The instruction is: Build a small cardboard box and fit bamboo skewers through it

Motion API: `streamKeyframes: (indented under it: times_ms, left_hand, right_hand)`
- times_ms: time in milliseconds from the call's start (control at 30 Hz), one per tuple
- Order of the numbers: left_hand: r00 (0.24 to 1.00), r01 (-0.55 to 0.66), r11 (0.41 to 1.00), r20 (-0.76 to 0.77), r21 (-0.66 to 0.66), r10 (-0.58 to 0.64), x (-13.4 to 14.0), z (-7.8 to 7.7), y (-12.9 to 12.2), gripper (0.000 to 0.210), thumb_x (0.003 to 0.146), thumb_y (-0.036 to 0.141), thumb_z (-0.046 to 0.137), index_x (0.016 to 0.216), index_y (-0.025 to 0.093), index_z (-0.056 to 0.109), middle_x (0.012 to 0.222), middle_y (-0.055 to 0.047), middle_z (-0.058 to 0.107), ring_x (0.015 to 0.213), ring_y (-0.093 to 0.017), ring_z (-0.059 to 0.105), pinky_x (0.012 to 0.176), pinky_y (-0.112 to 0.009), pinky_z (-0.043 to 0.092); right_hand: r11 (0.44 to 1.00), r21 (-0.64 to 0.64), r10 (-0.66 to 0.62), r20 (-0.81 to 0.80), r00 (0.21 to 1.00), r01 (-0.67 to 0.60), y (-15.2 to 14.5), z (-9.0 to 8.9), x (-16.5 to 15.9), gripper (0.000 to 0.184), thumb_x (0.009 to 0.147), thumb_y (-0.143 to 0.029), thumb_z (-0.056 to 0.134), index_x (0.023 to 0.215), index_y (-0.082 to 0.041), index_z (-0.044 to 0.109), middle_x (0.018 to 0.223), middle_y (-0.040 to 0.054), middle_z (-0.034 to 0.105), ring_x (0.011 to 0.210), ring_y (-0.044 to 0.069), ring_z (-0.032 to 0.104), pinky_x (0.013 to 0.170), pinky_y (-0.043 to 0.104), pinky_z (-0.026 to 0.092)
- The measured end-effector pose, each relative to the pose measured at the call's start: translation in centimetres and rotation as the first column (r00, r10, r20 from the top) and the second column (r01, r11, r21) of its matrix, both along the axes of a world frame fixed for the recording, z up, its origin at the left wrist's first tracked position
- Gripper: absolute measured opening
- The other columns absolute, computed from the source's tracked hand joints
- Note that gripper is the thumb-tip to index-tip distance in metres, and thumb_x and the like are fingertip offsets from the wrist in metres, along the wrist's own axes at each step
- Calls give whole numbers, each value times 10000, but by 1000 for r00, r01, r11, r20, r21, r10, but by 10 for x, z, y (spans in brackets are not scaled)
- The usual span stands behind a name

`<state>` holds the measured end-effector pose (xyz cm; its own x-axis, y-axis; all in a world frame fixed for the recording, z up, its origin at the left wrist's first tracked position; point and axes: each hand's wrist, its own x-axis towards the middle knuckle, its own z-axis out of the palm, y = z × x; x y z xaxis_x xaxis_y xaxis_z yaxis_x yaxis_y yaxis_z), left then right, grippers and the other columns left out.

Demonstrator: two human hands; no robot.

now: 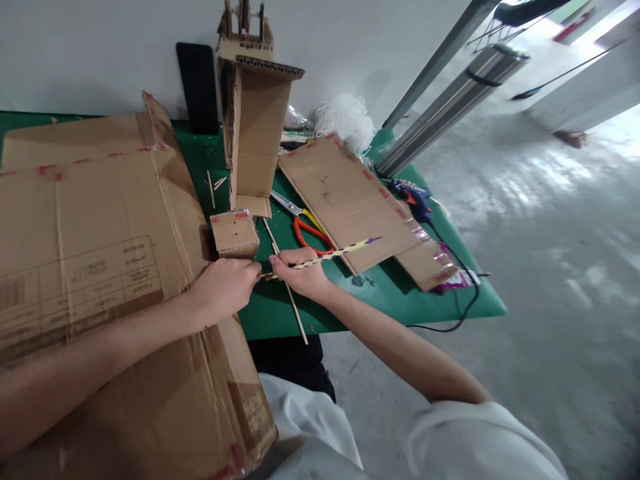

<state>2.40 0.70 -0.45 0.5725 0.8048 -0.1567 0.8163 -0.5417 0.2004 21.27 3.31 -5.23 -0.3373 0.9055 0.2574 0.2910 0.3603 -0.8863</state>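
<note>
My right hand (304, 275) is closed around a yellow pencil with dark purple marks (345, 251); its dark tip points right. My left hand (225, 288) is closed, fingertips at the pencil's other end; what they pinch is hidden. A thin wooden stick (296, 310) runs crosswise at my right fingers, and I cannot tell whether it is held or lies on the table. Just beyond my left hand sits a small cardboard box (235, 230) with small holes on top. Behind it stands a tall cardboard structure (260, 133).
Scissors (307, 230) with red and yellow handles lie beside a flat cardboard piece (350, 200) on the green table (270, 313). A large cardboard sheet (100, 220) covers the left. A glue gun (413, 200), metal pole (450, 100), white string (345, 120) and black phone-like slab (199, 87) surround.
</note>
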Motion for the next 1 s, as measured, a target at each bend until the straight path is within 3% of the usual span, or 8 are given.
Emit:
streamKeyframes:
  times_ms: [133, 300, 467, 633, 767, 900, 1000]
  left_hand:
    - [1000, 1, 1000, -6, -3, -1, 0, 0, 0, 255, 1001, 195, 469, 935, 137, 708, 891, -111, 756, 830, -264, 741, 710, -356, 562]
    - [1000, 2, 1000, -1, 0, -2, 0, -1, 1, 257, 1009, 213, 469, 932, 140, 703, 906, -106, 758, 832, -264, 742, 694, -350, 558]
    - [1000, 7, 1000, -3, 18, -7, 0, -1, 1, 235, 999, 201, 482, 944, 138, 701, 914, -104, 760, 844, -259, 741, 716, -347, 557]
    - [1000, 4, 1000, 5, 18, -4, 1, -2, 1, 250, 1005, 214, 476, 920, 140, 698, 898, -97, 758, 828, -242, 740, 690, -318, 545]
    - [1000, 0, 1000, 13, 6, 0, 1, -2, 2, 241, 998, 199, 480, 937, 140, 705, 904, -100, 760, 833, -244, 740, 703, -328, 551]
    - [1000, -3, 1000, 4, 1, 3, 1, 0, 1, 249, 1004, 211, 474, 933, 142, 703, 912, -101, 759, 838, -255, 740, 701, -341, 552]
    - [1000, 2, 1000, 3, 10, -2, 1, 1, 1, 231, 995, 200, 490, 927, 143, 702, 910, -95, 759, 841, -244, 738, 713, -329, 548]
  right_hand:
    - [997, -4, -72, -24, 997, 72, 0, 0, -1, 556, 931, -447, 576, 504, -219, 302, 472, -45, 375, 481, 78, 334, 476, 259, 273]
    - [1000, -9, -1, -19, 1000, 1, 0, 0, -1, 558, 926, -434, 572, 489, -219, 298, 456, -44, 361, 466, 79, 323, 471, 266, 264]
    - [997, -3, -76, -22, 997, 76, 0, -1, 0, 545, 930, -444, 571, 503, -220, 318, 474, -40, 381, 482, 85, 342, 482, 269, 271]
    - [1000, -12, 14, 4, 1000, -14, 0, -1, 0, 557, 929, -457, 564, 492, -220, 313, 459, -40, 374, 473, 84, 336, 481, 269, 272]
    - [997, -3, -73, -11, 997, 73, 0, -1, -1, 545, 933, -451, 564, 503, -222, 320, 472, -40, 389, 481, 87, 348, 484, 271, 269]
    - [1000, -1, 4, -2, 1000, -4, 0, 0, -1, 558, 930, -452, 564, 495, -222, 299, 464, -44, 357, 474, 84, 327, 481, 271, 264]
    - [999, -5, -46, -5, 999, 46, 0, 0, 0, 566, 931, -477, 566, 501, -221, 301, 470, -43, 365, 483, 85, 330, 480, 267, 265]
